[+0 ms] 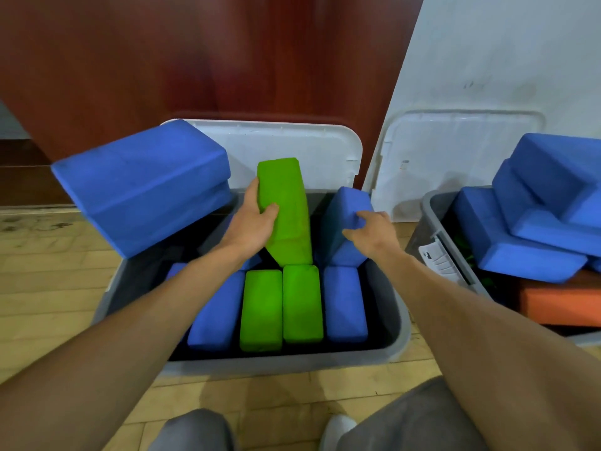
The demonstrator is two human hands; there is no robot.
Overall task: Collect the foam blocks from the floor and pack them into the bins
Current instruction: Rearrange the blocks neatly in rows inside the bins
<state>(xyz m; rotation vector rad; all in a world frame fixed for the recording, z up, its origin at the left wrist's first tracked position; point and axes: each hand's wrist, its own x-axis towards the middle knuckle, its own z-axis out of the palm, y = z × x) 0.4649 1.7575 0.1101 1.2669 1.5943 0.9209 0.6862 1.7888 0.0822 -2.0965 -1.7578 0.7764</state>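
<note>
A grey bin stands on the floor in front of me. Inside it stand two green blocks side by side, flanked by blue blocks. My left hand grips a tilted green foam block above the bin's middle. My right hand holds a blue foam block leaning at the bin's right side. Two large blue blocks rest stacked on the bin's left rim.
A second grey bin at the right holds several blue blocks and an orange block. Two white lids lean against the wooden panel and the wall behind. Wooden floor lies around; my knees are at the bottom.
</note>
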